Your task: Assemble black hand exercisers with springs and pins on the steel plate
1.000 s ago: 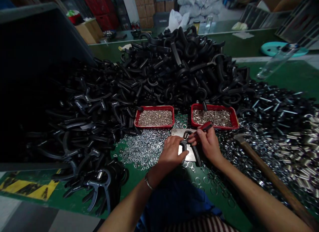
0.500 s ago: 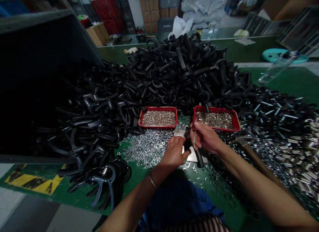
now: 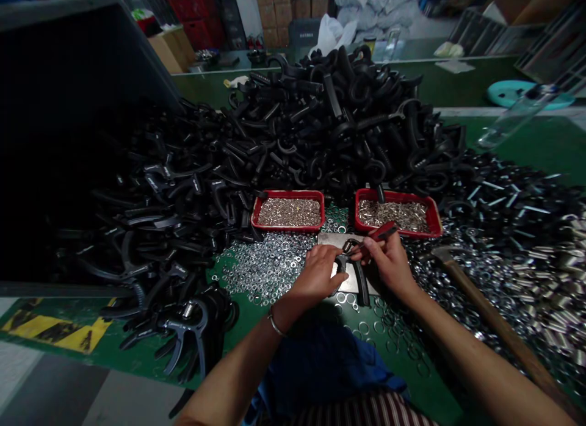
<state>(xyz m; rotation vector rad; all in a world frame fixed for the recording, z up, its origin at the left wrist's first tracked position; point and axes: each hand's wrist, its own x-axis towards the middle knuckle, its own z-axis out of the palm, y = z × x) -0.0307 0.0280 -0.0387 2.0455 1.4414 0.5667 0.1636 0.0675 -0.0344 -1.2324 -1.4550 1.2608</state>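
A black plastic spring clamp (image 3: 362, 283) lies on a flat metal plate (image 3: 330, 238), its handles pointing toward me and a coil spring (image 3: 348, 245) showing near its top. My left hand (image 3: 319, 271) is closed on the clamp's left side, thumb against the handle. In my right hand (image 3: 392, 265) is a red-handled screwdriver (image 3: 383, 231), tilted with its handle up to the right and its shaft toward the spring. Fingers hide its tip. Small metal rings (image 3: 270, 264) lie left of the plate.
Behind the plate stand two red trays, the left tray (image 3: 288, 229) and right tray (image 3: 398, 232), holding small metal pieces. Black clamp parts (image 3: 293, 133) are heaped behind. A hammer (image 3: 480, 304) lies at right beside metal sleeves (image 3: 553, 292). A dark crate (image 3: 151, 66) stands left.
The screwdriver has gone from nearly upright to tilted right, and my right hand has shifted right. More of the clamp and its spring now shows. My left hand stays at the clamp.
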